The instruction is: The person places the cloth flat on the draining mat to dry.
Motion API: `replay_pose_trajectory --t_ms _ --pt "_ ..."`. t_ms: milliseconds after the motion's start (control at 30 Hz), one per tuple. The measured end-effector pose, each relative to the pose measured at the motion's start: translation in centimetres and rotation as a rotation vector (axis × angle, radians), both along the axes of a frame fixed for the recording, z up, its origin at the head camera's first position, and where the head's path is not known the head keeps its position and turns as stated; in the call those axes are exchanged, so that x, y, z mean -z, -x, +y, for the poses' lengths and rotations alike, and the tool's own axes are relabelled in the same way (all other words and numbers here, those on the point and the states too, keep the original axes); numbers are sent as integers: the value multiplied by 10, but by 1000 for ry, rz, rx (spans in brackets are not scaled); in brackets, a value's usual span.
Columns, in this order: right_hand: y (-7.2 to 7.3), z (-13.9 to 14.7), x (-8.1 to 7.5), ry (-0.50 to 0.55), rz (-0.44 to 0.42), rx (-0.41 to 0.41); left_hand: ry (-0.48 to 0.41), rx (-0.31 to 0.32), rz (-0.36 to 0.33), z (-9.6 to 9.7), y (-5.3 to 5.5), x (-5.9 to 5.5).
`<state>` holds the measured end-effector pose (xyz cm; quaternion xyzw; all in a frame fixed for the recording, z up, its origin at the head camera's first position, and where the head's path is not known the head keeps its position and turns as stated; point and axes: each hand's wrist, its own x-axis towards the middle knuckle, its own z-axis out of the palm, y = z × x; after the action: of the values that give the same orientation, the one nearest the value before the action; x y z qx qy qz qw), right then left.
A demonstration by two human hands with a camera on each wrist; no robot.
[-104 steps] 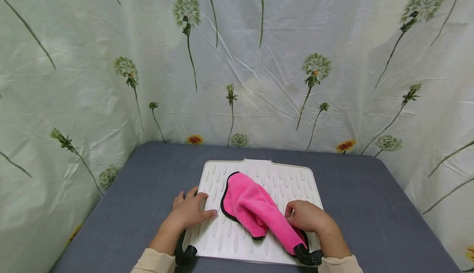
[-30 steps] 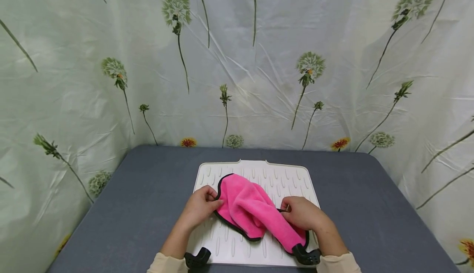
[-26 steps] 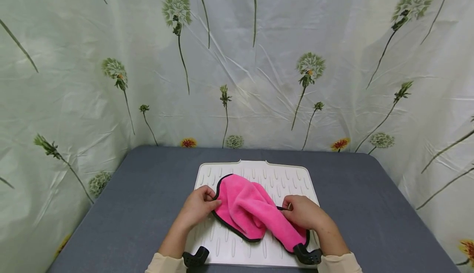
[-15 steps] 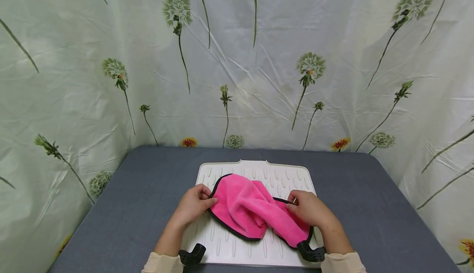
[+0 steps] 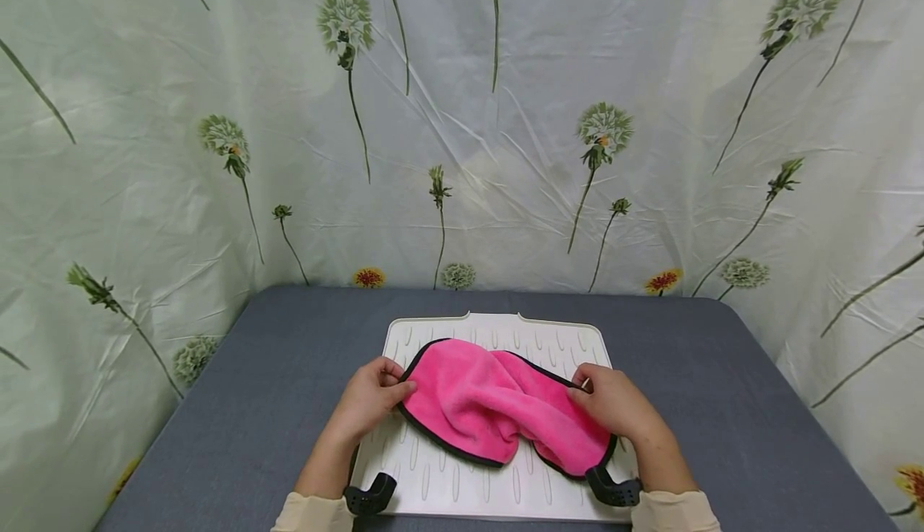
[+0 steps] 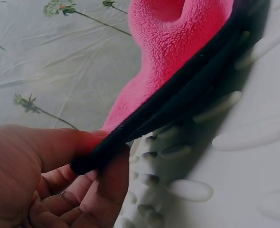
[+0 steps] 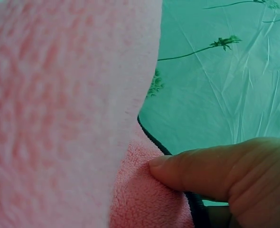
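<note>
Nearest are 2 cream sleeves point(image 5: 314, 513), with a black wrist band point(image 5: 370, 495) by each. The left hand point(image 5: 366, 398) is clamped on the pink fuzzy towel point(image 5: 469, 404), pinching its black edge point(image 6: 154, 107) between thumb and fingers. The right hand point(image 5: 615, 404) pinches the top edge on the other side, thumb on the pink.

The 2 hands are now farther apart than a moment ago, and the right side of the towel has opened up. So the towel seems wider and less bunched, but a fat fold runs across its middle.

The towel is on a white bumpy tray point(image 5: 455, 488). The tray sits on a gray tabletop point(image 5: 216, 420). Behind hangs a pale flowery sheet point(image 5: 520, 155).
</note>
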<state>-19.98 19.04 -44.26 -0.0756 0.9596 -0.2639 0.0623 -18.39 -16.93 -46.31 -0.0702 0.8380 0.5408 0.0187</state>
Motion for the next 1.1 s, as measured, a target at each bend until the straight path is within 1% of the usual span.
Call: replay_pose_trajectory --t_ms 200,433,567,800,900,1100 --pt "1 5 0 -10 1 24 -27 -44 21 -2 2 2" --pt "1 10 -1 -3 -1 36 -38 -84 3 -5 4 3" --pt "2 13 -1 0 -4 34 -51 -100 8 -7 4 3" --pt "3 18 -2 -3 -14 35 -115 -153 17 -10 6 7" --pt "2 20 -3 -7 -31 45 -128 -173 19 -11 7 8" --pt "2 24 -4 -8 -33 43 -167 -193 10 -13 8 10"
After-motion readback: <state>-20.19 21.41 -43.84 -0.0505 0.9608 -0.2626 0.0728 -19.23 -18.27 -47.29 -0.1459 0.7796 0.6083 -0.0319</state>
